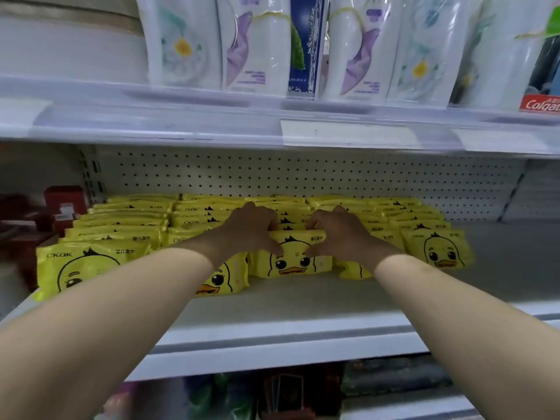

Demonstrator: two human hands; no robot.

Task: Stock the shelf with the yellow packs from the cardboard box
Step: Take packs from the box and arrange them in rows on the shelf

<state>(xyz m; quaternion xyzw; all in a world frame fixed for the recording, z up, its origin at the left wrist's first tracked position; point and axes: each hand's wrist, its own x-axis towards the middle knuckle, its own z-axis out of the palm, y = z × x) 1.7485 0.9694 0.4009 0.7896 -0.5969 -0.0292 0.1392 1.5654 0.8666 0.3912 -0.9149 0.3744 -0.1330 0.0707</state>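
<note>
yellow pack [292, 256] between left hand [254, 228] and right hand [336, 234]: glossy crinkled plastic film | shelf [288, 304] under wrists: smooth matt white metal | back panel [303, 177] beyond hands: matt perforated metal | price rail [212, 122] above hands: clear glossy plastic

Upper shelf [151, 116] is carrying white floral pouches [181, 40] standing in a row, with a blue carton [306, 47] standing between two of them. Red Colgate box [539, 103] is sitting far right. Price labels [315, 133] are hanging on its front rail. Perforated back panel [303, 177] is showing below it. Red boxes [63, 201] are sitting far left. Blurred dark goods [288, 392] are lying on the bottom tier.
</note>
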